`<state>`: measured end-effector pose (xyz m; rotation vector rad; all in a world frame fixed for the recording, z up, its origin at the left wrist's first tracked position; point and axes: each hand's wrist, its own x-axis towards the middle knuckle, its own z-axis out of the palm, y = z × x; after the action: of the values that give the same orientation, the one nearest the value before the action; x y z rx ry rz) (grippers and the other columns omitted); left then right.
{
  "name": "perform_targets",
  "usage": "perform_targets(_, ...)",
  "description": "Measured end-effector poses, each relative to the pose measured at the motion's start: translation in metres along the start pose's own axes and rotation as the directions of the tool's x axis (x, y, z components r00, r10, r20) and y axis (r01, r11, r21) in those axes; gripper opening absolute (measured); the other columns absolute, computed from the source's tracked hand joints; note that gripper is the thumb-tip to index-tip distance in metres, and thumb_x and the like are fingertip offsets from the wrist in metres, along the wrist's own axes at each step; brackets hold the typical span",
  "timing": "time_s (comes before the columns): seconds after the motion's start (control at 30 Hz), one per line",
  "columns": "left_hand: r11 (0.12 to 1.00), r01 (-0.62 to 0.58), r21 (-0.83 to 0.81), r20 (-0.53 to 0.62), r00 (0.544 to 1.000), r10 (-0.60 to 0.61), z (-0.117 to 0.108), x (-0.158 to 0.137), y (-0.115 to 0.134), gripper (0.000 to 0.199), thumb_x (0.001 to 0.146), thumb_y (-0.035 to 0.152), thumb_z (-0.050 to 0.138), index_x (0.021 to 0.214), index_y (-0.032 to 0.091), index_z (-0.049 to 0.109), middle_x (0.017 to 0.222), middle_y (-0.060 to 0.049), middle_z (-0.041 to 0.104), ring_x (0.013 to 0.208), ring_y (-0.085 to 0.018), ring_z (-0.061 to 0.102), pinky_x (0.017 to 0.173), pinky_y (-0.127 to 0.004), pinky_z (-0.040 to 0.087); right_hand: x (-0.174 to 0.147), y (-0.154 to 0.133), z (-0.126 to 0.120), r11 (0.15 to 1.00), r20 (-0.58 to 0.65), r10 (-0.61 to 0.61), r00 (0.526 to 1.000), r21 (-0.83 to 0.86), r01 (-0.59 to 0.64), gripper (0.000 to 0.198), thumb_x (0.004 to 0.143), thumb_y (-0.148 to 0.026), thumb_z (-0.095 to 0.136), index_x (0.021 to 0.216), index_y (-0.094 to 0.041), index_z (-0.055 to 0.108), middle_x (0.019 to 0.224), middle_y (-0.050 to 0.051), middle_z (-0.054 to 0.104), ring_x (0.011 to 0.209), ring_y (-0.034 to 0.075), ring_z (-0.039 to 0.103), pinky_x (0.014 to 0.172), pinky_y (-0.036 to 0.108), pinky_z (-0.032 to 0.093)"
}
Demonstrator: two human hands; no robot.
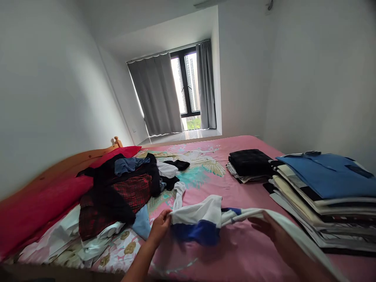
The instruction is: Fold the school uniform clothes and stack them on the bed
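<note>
A white and blue garment (202, 211) is stretched between my two hands above the pink bed; its exact kind is hard to make out. My left hand (162, 224) pinches the garment at its left edge, where a white strip of cloth trails away behind the fingers. At the other end, my right hand (268, 229) is under a long white length of the cloth, which drapes over it and runs down along the forearm. The right fingers are curled and partly hidden by the fabric. The blue part hangs low between the hands.
A heap of loose clothes (117, 196) lies at the left, by red pillows (58, 199) and a wooden headboard (79, 158). On the right stand a tall stack of folded clothes (326, 196) and a smaller dark stack (249, 162). Grey curtains (155, 94) flank the window.
</note>
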<state>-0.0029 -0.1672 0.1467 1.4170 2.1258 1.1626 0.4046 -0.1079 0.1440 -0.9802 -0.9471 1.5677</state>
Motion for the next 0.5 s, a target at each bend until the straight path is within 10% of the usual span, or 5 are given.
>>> perform_targets(0.2, 0.877, 0.187, -0.442, 0.033, 0.981, -0.193, 0.011, 0.002, 0.011, 0.057, 0.061, 0.06, 0.06, 0.097, 0.016, 0.062, 0.077, -0.004, 0.066, 0.067, -0.017, 0.061, 0.062, -0.029, 0.047, 0.011, -0.056, -0.016, 0.948, -0.091, -0.058, 0.994, 0.306, 0.084, 0.027, 0.077, -0.045, 0.056, 0.091, -0.023, 0.063, 0.092, 0.006, 0.071, 0.096, 0.025, 0.064, 0.084, 0.045, 0.051)
perform_targets(0.33, 0.817, 0.332, -0.471, -0.026, 0.921, -0.389, 0.027, -0.017, -0.013, 0.052, 0.053, 0.058, 0.062, 0.084, 0.016, 0.057, 0.071, -0.004, 0.06, 0.062, -0.018, 0.059, 0.056, -0.032, 0.045, 0.008, -0.007, -0.04, 0.97, -0.14, 0.194, 0.971, 0.176, -0.169, 0.024, 0.073, -0.044, 0.057, 0.081, -0.022, 0.061, 0.088, 0.009, 0.071, 0.086, 0.025, 0.067, 0.075, 0.041, 0.054)
perform_targets(0.5, 0.861, 0.254, -0.441, -0.151, 0.924, -0.35, 0.046, -0.061, -0.029, 0.059, 0.052, 0.065, 0.059, 0.087, 0.018, 0.055, 0.088, -0.007, 0.063, 0.083, -0.024, 0.061, 0.073, -0.037, 0.048, -0.015, 0.063, -0.047, 0.965, -0.144, 0.262, 0.954, 0.011, -0.263, 0.033, 0.065, -0.047, 0.066, 0.086, -0.022, 0.063, 0.078, 0.005, 0.068, 0.062, 0.017, 0.064, 0.05, 0.026, 0.05)
